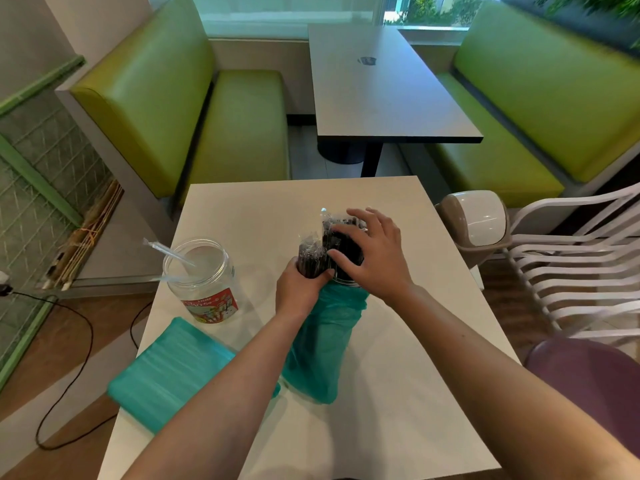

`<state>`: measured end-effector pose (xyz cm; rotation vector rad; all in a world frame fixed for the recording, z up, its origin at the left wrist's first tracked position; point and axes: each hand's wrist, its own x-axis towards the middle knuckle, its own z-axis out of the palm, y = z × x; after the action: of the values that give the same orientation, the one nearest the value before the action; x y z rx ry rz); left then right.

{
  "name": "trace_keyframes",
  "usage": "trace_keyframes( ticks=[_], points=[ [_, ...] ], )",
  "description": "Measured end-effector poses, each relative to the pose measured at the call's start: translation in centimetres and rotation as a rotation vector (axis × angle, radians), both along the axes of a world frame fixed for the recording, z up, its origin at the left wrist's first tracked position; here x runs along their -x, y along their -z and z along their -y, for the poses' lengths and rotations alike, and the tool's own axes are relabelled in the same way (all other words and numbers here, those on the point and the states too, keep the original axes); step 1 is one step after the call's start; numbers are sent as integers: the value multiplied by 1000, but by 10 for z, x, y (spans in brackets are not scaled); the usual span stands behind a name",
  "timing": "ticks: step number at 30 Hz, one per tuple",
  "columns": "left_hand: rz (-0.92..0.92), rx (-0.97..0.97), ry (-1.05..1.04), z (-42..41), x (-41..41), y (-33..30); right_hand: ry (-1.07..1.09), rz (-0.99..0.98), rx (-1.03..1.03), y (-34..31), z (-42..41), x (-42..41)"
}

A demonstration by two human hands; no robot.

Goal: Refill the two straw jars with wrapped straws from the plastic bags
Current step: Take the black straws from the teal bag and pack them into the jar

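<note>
While the left hand [300,289] grips a bundle of black wrapped straws [310,258], the right hand's [375,258] spread fingers [341,233] press more into a clear jar [343,277]. Left on the white counter [398,375], another clear plastic jar [204,282] carries a red label [212,306], its writing too blurred to read.

Two bare forearms, no sleeves, left hand [300,289], right hand [375,259]

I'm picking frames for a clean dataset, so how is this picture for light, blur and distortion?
Head view: daylight from the window lights the scene evenly, with a soft sheen on the white table; wide-angle bending curves the green benches and stretches both forearms; edges are smeared, worst at the top right foliage; the dark straws under the right hand and in the left hand lack detail.
</note>
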<state>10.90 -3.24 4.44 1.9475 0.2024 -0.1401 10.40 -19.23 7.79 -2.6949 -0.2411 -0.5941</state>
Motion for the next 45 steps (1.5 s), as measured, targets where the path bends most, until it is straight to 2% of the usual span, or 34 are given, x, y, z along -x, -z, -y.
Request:
trace_keyframes(
  ticks=[3,9,16,20,26,33,38,42,45],
  points=[
    [-11,11,2,0,1,-2,28,45,28,3,-5,-5],
    [-14,20,2,-1,2,-4,225,159,-118,-12,4,-18],
    [-10,35,8,0,2,-4,214,-128,-107,2,1,-15],
    [-8,29,13,-1,1,-5,140,-114,-82,6,3,-12],
    [-9,20,6,0,1,-5,77,-245,-264,1,3,-14],
    [8,17,19,-1,2,-6,102,-46,-295,-12,5,-19],
    [0,9,21,-1,0,-5,61,-247,-229,3,2,-10],
    [-2,14,26,-1,-2,-5,64,-123,-133,3,2,-7],
    [-16,51,11,-4,-2,-4,77,-118,-58,5,0,-5]
  ],
)
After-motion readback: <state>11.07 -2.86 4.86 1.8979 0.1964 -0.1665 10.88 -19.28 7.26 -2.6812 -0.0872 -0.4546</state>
